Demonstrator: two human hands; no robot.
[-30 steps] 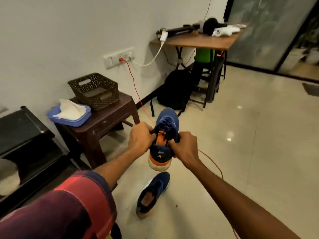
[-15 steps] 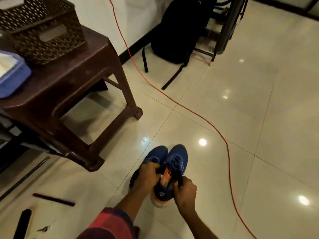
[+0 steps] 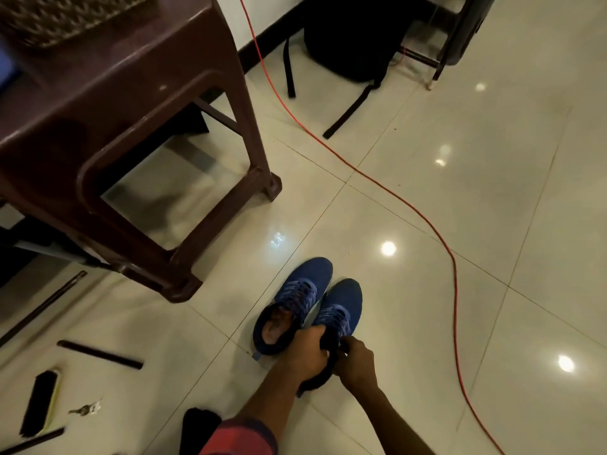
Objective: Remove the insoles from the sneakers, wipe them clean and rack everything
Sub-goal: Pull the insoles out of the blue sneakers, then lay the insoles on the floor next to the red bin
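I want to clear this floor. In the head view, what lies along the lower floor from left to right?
Brush → keys → free blue sneaker → gripped blue sneaker → red cable.

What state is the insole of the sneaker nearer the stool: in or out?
In: an orange-brown insole shows inside the open collar of that blue sneaker.

- Under you, the floor [image 3: 427, 152] is smooth, glossy tile that mirrors the lights.
- The brown table [image 3: 131, 80] looks like moulded plastic with a dull sheen.
- The left sneaker [image 3: 307, 285] and the right sneaker [image 3: 348, 298] have blue, matt knit-cloth uppers.
- The backpack [image 3: 354, 37] is black matt fabric.
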